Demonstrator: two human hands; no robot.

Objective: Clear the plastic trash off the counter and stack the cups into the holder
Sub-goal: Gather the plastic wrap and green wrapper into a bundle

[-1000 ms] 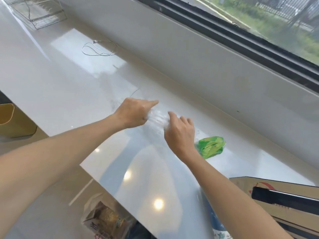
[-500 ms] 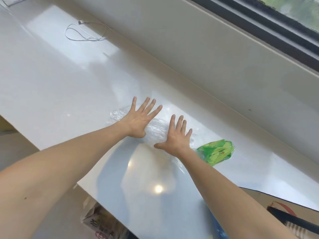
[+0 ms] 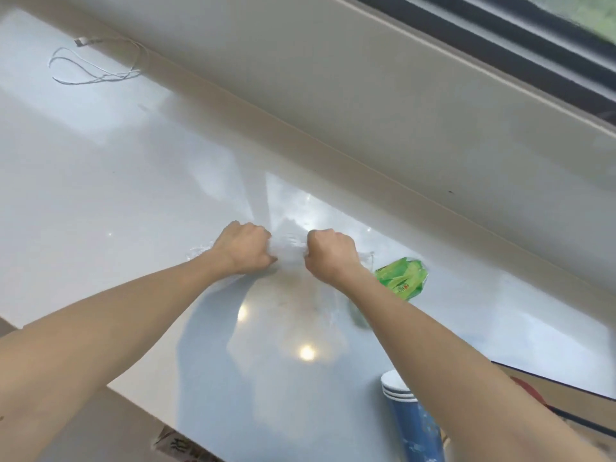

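A crumpled sheet of clear plastic lies on the glossy white counter, bunched between my two fists. My left hand is closed on its left part and my right hand on its right part. A loose edge of the plastic sticks out left of my left wrist. A green plastic wrapper lies just right of my right hand, apart from it. A stack of blue paper cups lies on its side near the counter's front edge, partly behind my right forearm.
A thin white cable is coiled at the far left against the back wall. A cardboard box sits at the right behind my right arm. A printed bag shows below the counter's front edge.
Both hands went from flat, fingers spread on the clear plastic, to fists gathering it. The view has tilted down, bringing the blue cups into sight.
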